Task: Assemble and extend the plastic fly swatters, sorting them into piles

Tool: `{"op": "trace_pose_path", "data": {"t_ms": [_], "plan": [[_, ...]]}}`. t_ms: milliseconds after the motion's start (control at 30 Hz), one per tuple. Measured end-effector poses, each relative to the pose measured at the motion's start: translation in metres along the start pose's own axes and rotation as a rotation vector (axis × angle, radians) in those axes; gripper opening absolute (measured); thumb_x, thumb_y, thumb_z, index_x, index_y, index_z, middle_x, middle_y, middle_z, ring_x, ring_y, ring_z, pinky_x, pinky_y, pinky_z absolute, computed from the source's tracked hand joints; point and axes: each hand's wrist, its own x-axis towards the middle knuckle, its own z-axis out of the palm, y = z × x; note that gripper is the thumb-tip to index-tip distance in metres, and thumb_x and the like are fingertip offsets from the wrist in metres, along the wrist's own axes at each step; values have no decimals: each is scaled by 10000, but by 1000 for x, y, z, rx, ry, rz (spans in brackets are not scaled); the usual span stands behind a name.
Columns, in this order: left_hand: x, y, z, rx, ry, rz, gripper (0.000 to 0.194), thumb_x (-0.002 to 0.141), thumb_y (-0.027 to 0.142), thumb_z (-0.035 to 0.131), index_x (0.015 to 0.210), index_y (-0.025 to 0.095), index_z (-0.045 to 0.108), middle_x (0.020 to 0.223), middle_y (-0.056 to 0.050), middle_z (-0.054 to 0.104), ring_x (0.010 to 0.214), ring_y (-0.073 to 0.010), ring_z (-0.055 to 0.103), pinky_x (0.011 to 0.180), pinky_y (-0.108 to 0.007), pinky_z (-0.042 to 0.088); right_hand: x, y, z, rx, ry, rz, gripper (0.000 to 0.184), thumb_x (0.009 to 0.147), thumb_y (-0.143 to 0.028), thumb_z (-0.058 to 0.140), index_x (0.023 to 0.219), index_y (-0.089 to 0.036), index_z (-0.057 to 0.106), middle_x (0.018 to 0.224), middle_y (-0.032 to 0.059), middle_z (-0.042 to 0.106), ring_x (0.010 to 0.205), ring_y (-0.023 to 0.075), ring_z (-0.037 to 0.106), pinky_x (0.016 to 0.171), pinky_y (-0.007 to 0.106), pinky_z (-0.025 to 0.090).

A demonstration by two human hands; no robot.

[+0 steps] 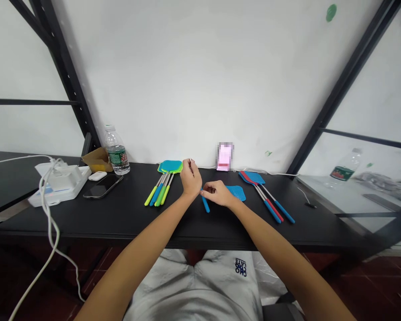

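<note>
My left hand (pixel 190 178) is raised above the black table (pixel 127 218), pinching a thin silver item (pixel 190 160) whose full shape is hidden by the fingers. My right hand (pixel 216 193) rests on the table and is closed around a blue-handled fly swatter, between its blue grip (pixel 205 205) and blue mesh head (pixel 237 192). Left of my hands lies a bunch of green and blue fly swatters (pixel 162 189) with teal and green heads. To the right lie several swatters (pixel 265 194) with red and blue handles.
At the table's left are a white power strip (pixel 62 187) with chargers and cables, a smartphone (pixel 103 186), white earbuds case (pixel 97 175), cardboard piece (pixel 98 160) and water bottle (pixel 116 154). A pink blurred object (pixel 224 157) stands by the wall. Black metal frames stand on both sides.
</note>
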Motion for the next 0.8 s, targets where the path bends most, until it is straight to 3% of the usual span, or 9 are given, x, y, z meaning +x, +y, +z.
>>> {"op": "trace_pose_path", "data": {"t_ms": [100, 233, 367, 500, 667, 800], "plan": [[0, 6, -4, -4, -24, 48, 181, 978, 334, 355, 961, 209, 485, 767, -15, 573, 696, -140, 553, 682, -252, 406, 1, 1, 4, -86, 29, -3, 374, 845, -432, 562, 583, -166, 544, 532, -30, 478, 518, 91, 382, 517, 225, 274], [-9, 12, -4, 45, -159, 133, 205, 958, 355, 401, 868, 206, 509, 727, -7, 548, 692, -138, 539, 694, -248, 395, 2, 9, 8, -194, 52, 40, 381, 876, -365, 507, 553, -165, 532, 518, -11, 498, 490, 97, 382, 517, 239, 262], [-20, 10, -1, 79, -307, 231, 266, 943, 357, 431, 740, 200, 497, 707, -13, 535, 678, -133, 515, 696, -252, 392, 2, 17, 6, -175, 120, 16, 221, 858, -272, 505, 712, -161, 627, 733, 51, 660, 619, 149, 535, 583, 241, 354], [-25, 7, 1, 88, -402, 333, 280, 958, 349, 410, 746, 195, 509, 784, -38, 567, 733, -139, 542, 730, -262, 418, 2, 24, 6, -150, 134, 2, 175, 841, -219, 496, 846, -164, 662, 881, 76, 695, 732, 181, 593, 646, 252, 413], [-27, 8, 3, 86, -473, 408, 260, 979, 332, 363, 832, 194, 528, 850, -62, 581, 795, -158, 578, 757, -282, 460, 5, 34, 7, -148, 128, 0, 201, 837, -189, 476, 873, -157, 671, 912, 91, 689, 741, 186, 589, 657, 269, 435], [-28, 9, 3, 37, -459, 442, 229, 977, 297, 366, 856, 190, 529, 866, -76, 588, 818, -171, 586, 766, -302, 478, 6, 36, 4, -157, 118, 7, 193, 845, -187, 475, 894, -168, 661, 934, 82, 678, 751, 178, 580, 659, 263, 429]]}}
